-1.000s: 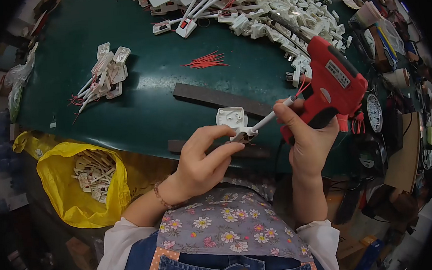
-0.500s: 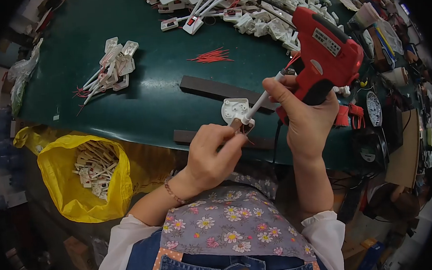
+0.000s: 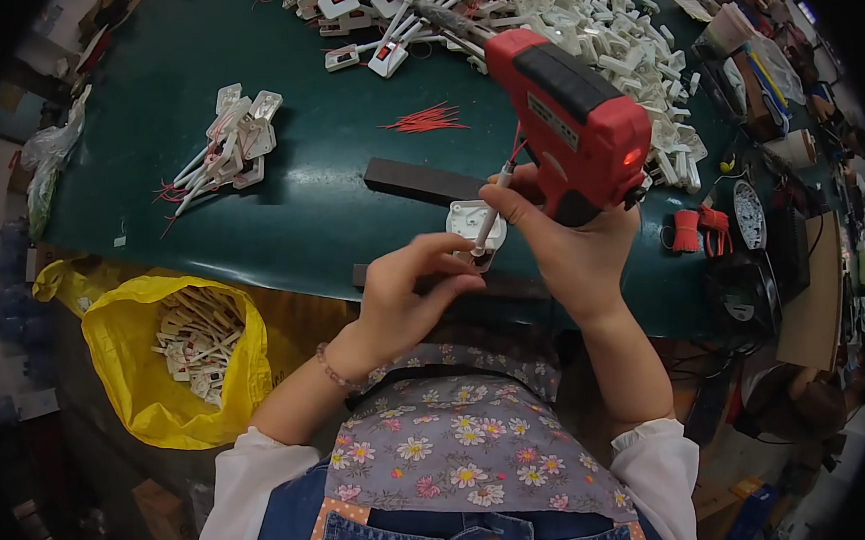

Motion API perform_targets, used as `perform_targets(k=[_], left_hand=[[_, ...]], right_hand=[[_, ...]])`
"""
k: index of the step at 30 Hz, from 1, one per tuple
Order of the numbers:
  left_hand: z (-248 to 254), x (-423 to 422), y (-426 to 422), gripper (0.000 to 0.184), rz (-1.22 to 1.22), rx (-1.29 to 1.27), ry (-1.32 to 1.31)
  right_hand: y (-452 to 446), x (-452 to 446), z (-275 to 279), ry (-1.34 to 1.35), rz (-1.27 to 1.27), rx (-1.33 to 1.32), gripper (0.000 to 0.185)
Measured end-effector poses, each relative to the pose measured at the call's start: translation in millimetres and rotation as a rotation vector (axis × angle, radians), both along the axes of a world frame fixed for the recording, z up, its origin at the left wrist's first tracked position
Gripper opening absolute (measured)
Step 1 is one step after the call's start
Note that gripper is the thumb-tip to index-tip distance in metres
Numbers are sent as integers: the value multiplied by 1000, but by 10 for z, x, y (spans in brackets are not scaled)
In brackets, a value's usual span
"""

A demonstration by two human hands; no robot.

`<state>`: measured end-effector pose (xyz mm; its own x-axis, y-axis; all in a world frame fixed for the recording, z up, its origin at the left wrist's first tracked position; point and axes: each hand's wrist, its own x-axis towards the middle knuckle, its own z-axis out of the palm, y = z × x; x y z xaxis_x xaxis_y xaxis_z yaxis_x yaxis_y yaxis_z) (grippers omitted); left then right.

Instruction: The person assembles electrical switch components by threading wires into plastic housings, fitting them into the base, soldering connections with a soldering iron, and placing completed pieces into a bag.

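Note:
My right hand point(image 3: 574, 250) is wrapped round the handle of a red soldering gun point(image 3: 573, 125), whose dark tip points to the upper left. Between that hand's thumb and fingers is also the upper end of a white tube point(image 3: 489, 216) with red wires. The tube's lower end meets a small white part at the fingertips of my left hand point(image 3: 414, 296), which pinches it. Just behind lies an open white plastic housing point(image 3: 467, 219), near a dark bar point(image 3: 421, 178). Fingers partly hide the small part.
White housings and tubes point(image 3: 236, 143) lie in a bunch at the left, with cut red wires point(image 3: 426, 119) near the middle. A large pile of white parts point(image 3: 629, 66) fills the back right. A yellow bag point(image 3: 124, 382) hangs open at the lower left. Red wire bundles point(image 3: 686, 230) lie right.
The soldering gun has swung left and its tip now points up and left. The white tube stands steeper, and my right hand has moved left, closer to my left hand.

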<state>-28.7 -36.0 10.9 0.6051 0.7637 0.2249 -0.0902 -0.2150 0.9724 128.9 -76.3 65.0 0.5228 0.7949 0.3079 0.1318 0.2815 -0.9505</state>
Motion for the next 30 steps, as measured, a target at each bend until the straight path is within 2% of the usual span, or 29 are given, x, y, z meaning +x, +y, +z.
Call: perform_targets(k=[1,2,5,7,8,10,11,16,19,23,25,26,28,30], left_hand=[[-29,-12,28,7,32,-104,-7],[-84,-18,53,7,32,-105,-6],[-157,-22,90,9,48,-2,7],[-96,-17,89,14,37,252,105],[-103,-16,90,14,38,252,106],[-129,-16,86,20,104,679,228],[-133,-7,95,22,110,765,231],[-106,27,86,20,52,688,253],[-57,33,100,18,13,616,273],[-23,55,152,16,-46,503,310],[-50,47,165,16,-60,454,297],[-63,47,167,16,-80,414,281],[-55,49,177,15,-84,384,287],[-34,56,177,15,-91,353,295]], right_hand=[[0,5,3,2,-1,-2,23],[6,13,5,-27,6,-31,25],[37,31,2,-112,27,-43,28],[48,32,15,-169,45,-25,28],[47,28,36,-209,69,-69,28],[66,26,36,-246,93,-117,27],[88,30,21,-173,117,-122,27],[102,25,-70,-63,88,-151,32],[20,34,-87,-7,57,-58,28],[-372,150,-137,169,-82,-40,35],[-733,240,-158,286,-80,-70,43],[-982,324,-161,356,-6,-138,51],[-1395,334,-330,419,-19,-165,75],[-1670,253,-292,298,6,-364,83]])
